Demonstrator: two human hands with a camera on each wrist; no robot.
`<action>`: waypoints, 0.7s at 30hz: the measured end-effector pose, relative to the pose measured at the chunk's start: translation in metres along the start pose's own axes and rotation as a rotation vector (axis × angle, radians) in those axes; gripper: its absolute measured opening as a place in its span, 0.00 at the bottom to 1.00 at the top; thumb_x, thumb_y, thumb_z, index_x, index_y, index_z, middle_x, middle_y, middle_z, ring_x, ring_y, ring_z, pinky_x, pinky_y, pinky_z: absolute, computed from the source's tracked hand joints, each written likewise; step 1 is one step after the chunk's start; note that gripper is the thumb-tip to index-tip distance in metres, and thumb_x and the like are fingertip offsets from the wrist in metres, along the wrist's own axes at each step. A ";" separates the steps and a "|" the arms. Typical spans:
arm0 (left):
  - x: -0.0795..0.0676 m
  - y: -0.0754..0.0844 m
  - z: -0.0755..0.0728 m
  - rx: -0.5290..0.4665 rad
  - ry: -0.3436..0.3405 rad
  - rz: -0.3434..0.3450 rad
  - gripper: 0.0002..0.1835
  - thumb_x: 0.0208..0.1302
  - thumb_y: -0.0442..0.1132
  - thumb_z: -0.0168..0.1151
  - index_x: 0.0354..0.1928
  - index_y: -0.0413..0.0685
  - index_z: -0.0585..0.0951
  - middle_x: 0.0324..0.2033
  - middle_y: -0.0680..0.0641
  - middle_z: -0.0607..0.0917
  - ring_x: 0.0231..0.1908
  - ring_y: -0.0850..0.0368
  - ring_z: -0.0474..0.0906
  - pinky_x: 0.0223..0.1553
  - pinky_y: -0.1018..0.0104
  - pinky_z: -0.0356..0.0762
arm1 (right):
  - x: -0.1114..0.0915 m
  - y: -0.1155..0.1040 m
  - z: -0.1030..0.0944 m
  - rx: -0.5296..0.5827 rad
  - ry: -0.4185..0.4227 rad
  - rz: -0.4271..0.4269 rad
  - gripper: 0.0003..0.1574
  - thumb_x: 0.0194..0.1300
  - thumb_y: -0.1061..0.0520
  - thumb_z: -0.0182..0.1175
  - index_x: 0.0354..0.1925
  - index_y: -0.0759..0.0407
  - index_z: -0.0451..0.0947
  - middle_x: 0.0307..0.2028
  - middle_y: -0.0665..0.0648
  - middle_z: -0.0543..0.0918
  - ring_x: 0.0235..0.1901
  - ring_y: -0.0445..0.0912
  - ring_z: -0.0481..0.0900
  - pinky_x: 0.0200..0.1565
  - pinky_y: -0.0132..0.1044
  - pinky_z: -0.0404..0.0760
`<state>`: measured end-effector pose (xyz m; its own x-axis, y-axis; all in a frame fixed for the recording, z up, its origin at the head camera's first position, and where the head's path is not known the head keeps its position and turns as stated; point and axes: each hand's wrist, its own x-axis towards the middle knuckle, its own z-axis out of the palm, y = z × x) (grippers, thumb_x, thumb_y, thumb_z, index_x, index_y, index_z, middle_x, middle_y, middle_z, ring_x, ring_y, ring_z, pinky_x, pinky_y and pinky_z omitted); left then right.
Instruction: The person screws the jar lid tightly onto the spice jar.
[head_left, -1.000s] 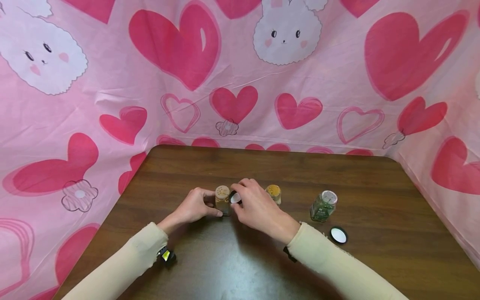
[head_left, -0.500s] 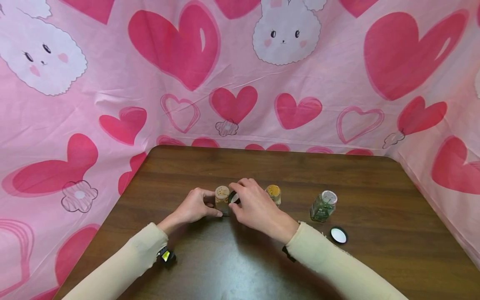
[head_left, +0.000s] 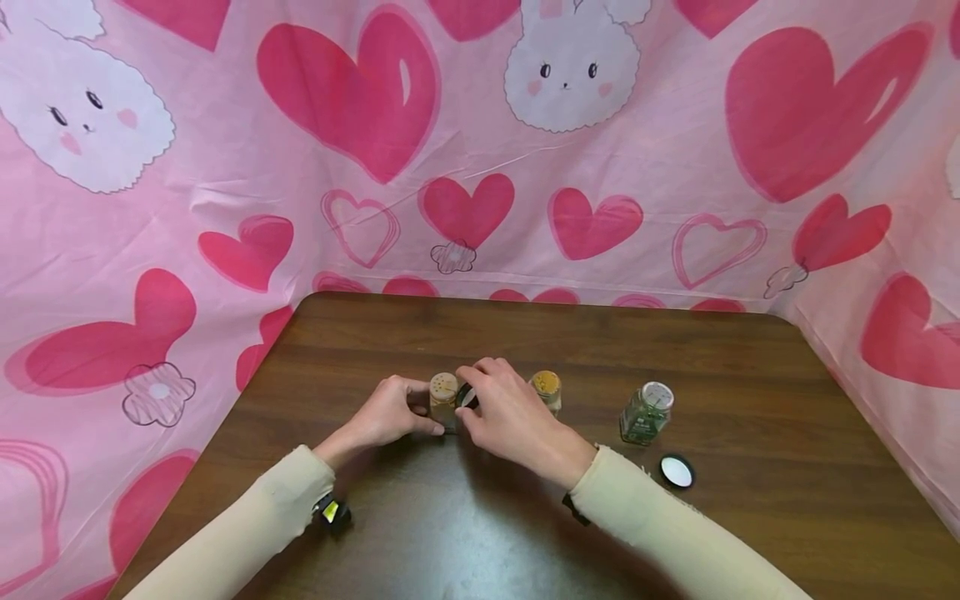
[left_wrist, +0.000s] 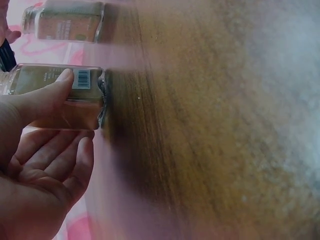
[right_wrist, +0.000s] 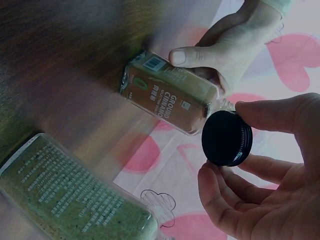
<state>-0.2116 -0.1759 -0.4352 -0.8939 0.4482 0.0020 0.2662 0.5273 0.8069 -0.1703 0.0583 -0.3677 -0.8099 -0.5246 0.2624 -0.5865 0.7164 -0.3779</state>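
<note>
My left hand (head_left: 386, 414) grips a spice jar (head_left: 443, 388) labelled ground cinnamon, thumb on one side and fingers on the other. The jar stands upright with its perforated shaker top uncovered. Close beside that top, my right hand (head_left: 513, 417) pinches a black screw lid (right_wrist: 225, 138) between thumb and fingertips, the lid tilted on edge. In the left wrist view, the thumb lies flat along the cinnamon jar's (left_wrist: 86, 112) barcode side.
Right of the right hand stands a jar with a yellow shaker top (head_left: 547, 383). Farther right is a jar of green herbs (head_left: 643, 417), also uncapped. A black lid with white lining (head_left: 677, 472) lies in front of it. Pink printed cloth (head_left: 465, 108) walls the wooden table (head_left: 450, 525).
The lid in my right hand has turned slightly, showing less of its white inside, and shifted slightly left toward the cinnamon jar. My left hand stays in place on the jar.
</note>
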 end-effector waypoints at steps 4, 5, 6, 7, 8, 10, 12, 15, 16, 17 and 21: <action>0.000 0.000 0.000 -0.008 0.000 0.006 0.28 0.52 0.34 0.85 0.58 0.41 0.87 0.50 0.46 0.90 0.47 0.54 0.87 0.49 0.56 0.86 | 0.000 0.000 0.000 -0.002 0.000 -0.003 0.30 0.65 0.55 0.75 0.62 0.64 0.81 0.53 0.62 0.84 0.55 0.55 0.80 0.54 0.47 0.84; 0.000 0.000 0.000 -0.010 -0.001 0.007 0.28 0.53 0.34 0.85 0.58 0.41 0.87 0.50 0.46 0.90 0.47 0.54 0.87 0.49 0.56 0.86 | 0.001 0.000 0.000 -0.002 0.000 -0.005 0.30 0.65 0.55 0.75 0.62 0.64 0.81 0.53 0.62 0.84 0.55 0.55 0.80 0.54 0.47 0.83; 0.000 0.000 0.000 -0.012 -0.001 0.007 0.28 0.53 0.33 0.84 0.58 0.41 0.87 0.50 0.46 0.90 0.47 0.54 0.87 0.49 0.56 0.86 | 0.001 0.000 -0.001 -0.002 0.001 -0.006 0.30 0.65 0.55 0.75 0.62 0.64 0.81 0.53 0.62 0.84 0.55 0.55 0.80 0.54 0.47 0.83; 0.000 0.000 0.000 -0.014 -0.001 0.006 0.28 0.53 0.33 0.84 0.58 0.41 0.87 0.50 0.46 0.90 0.47 0.54 0.87 0.49 0.57 0.86 | 0.001 0.000 -0.001 -0.001 0.001 -0.006 0.30 0.65 0.55 0.75 0.62 0.64 0.81 0.53 0.62 0.84 0.55 0.55 0.80 0.54 0.48 0.84; 0.000 0.000 0.000 -0.016 0.000 0.005 0.28 0.53 0.33 0.84 0.58 0.41 0.87 0.49 0.46 0.90 0.47 0.54 0.87 0.49 0.57 0.86 | 0.001 -0.001 -0.001 0.002 0.002 -0.006 0.30 0.65 0.55 0.75 0.62 0.64 0.81 0.53 0.62 0.84 0.55 0.55 0.80 0.54 0.48 0.84; 0.000 0.000 0.000 -0.020 0.001 0.008 0.28 0.53 0.33 0.84 0.58 0.41 0.87 0.49 0.46 0.90 0.47 0.54 0.88 0.49 0.57 0.86 | 0.002 -0.001 -0.001 0.006 0.005 -0.004 0.30 0.64 0.55 0.75 0.62 0.64 0.81 0.53 0.62 0.84 0.55 0.55 0.80 0.54 0.48 0.84; -0.001 0.000 0.000 -0.022 0.002 0.011 0.27 0.53 0.33 0.84 0.58 0.41 0.88 0.49 0.47 0.90 0.47 0.54 0.88 0.49 0.58 0.86 | 0.002 -0.002 -0.001 0.008 0.008 -0.004 0.30 0.64 0.55 0.75 0.61 0.64 0.81 0.53 0.62 0.84 0.55 0.55 0.80 0.54 0.48 0.84; -0.001 -0.001 0.000 -0.028 0.000 0.013 0.27 0.53 0.33 0.84 0.57 0.42 0.88 0.48 0.47 0.90 0.47 0.55 0.88 0.49 0.58 0.86 | 0.003 -0.002 -0.002 0.010 0.011 -0.002 0.30 0.65 0.55 0.75 0.61 0.64 0.82 0.52 0.61 0.84 0.55 0.55 0.80 0.54 0.48 0.84; -0.001 -0.001 0.000 -0.028 -0.001 0.017 0.26 0.53 0.33 0.84 0.57 0.42 0.88 0.48 0.47 0.90 0.47 0.55 0.88 0.49 0.58 0.86 | 0.003 -0.002 -0.002 0.010 0.012 -0.002 0.30 0.65 0.55 0.75 0.61 0.64 0.82 0.52 0.61 0.84 0.55 0.55 0.80 0.54 0.49 0.84; -0.001 -0.002 0.000 -0.030 -0.003 0.014 0.26 0.53 0.33 0.84 0.57 0.43 0.88 0.48 0.48 0.90 0.47 0.55 0.88 0.49 0.58 0.86 | 0.004 -0.003 -0.002 0.009 0.015 -0.003 0.30 0.65 0.55 0.75 0.61 0.64 0.82 0.52 0.61 0.84 0.54 0.55 0.80 0.54 0.49 0.84; -0.001 -0.003 0.000 -0.025 -0.008 0.022 0.26 0.54 0.34 0.84 0.56 0.43 0.88 0.48 0.48 0.90 0.46 0.55 0.88 0.49 0.58 0.86 | 0.005 -0.003 -0.001 0.010 0.021 -0.007 0.30 0.64 0.55 0.76 0.61 0.64 0.82 0.52 0.61 0.84 0.53 0.54 0.80 0.53 0.48 0.84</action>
<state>-0.2115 -0.1772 -0.4375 -0.8851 0.4652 0.0150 0.2762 0.4990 0.8214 -0.1721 0.0541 -0.3640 -0.8057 -0.5199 0.2839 -0.5924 0.7077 -0.3850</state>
